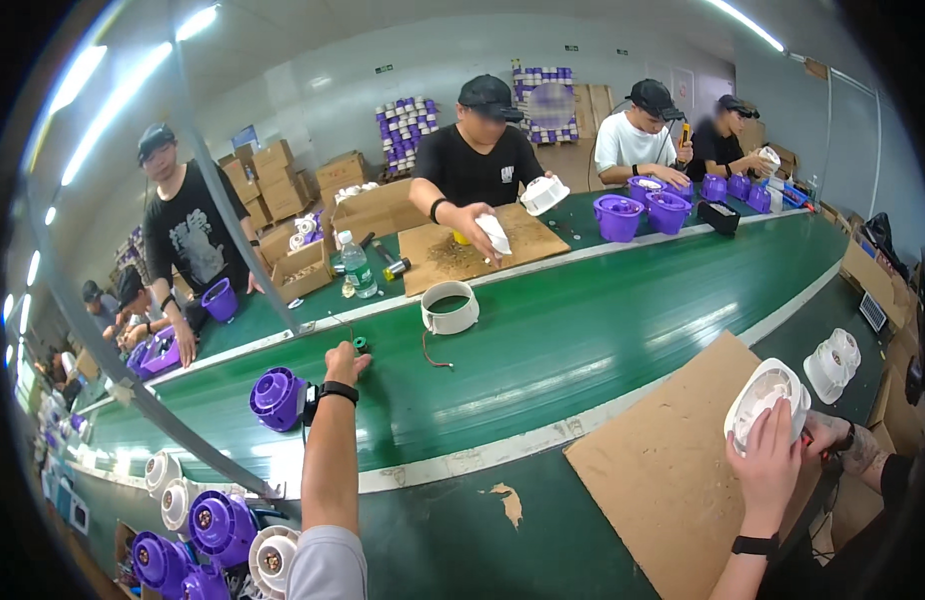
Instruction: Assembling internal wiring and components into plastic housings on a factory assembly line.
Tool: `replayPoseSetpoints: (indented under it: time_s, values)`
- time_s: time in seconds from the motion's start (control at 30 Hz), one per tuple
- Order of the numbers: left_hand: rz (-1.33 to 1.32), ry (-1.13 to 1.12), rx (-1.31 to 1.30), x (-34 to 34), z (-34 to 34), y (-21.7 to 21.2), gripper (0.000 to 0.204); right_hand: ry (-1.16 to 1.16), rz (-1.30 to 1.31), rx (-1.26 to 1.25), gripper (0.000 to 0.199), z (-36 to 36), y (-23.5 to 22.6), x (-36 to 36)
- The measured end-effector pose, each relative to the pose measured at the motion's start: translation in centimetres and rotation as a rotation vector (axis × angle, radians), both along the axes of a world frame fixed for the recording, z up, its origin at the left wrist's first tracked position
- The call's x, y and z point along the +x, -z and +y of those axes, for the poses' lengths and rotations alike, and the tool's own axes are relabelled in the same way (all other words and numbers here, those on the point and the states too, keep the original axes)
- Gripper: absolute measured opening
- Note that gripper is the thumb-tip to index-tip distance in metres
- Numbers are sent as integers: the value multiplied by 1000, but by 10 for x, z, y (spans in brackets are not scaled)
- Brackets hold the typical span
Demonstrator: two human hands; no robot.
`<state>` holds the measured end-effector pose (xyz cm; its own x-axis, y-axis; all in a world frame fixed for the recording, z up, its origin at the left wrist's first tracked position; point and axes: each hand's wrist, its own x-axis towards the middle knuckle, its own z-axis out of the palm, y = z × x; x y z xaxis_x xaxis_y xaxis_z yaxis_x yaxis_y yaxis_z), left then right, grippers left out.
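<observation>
My left hand (347, 363) reaches over the green conveyor belt with its fingers pinched on a small round green-and-black part (361, 345), which has a thin wire; the fingers partly hide it. A black band and a small black box sit at my wrist. Left of the wrist, a purple fan-like housing (277, 398) lies on the belt. Farther right stands a white ring-shaped housing (450, 307), with a thin red-tipped wire trailing from it. My right hand is not in view.
A slanted metal post (163, 420) crosses the left side. Purple and white housings (223, 526) crowd the lower left. At right, a co-worker's hands (768, 455) hold a white housing over a cardboard sheet (673, 450). Across the belt, co-workers handle parts near purple buckets (619, 218).
</observation>
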<state>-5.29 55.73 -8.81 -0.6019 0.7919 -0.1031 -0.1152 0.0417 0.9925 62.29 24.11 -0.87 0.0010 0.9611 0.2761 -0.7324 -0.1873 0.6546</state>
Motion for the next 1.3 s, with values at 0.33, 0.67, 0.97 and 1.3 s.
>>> replayPoseSetpoints:
  time_s: [0.33, 0.67, 0.97, 1.3]
  values:
    - [437, 581, -82, 40, -243, -192, 28, 508, -2183, -23, 62, -149, 0, -201]
    - [1071, 111, -320, 16, -508, -145, 43, 469, -2335, -67, 69, -206, 25, -268]
    - [516, 242, -524, -18, -522, -77, 53, 895, -2806, 505, 68, -222, 37, -285]
    - [857, 187, -462, -19, -485, -71, 45, 598, -3008, 380, 75, -212, 23, -268]
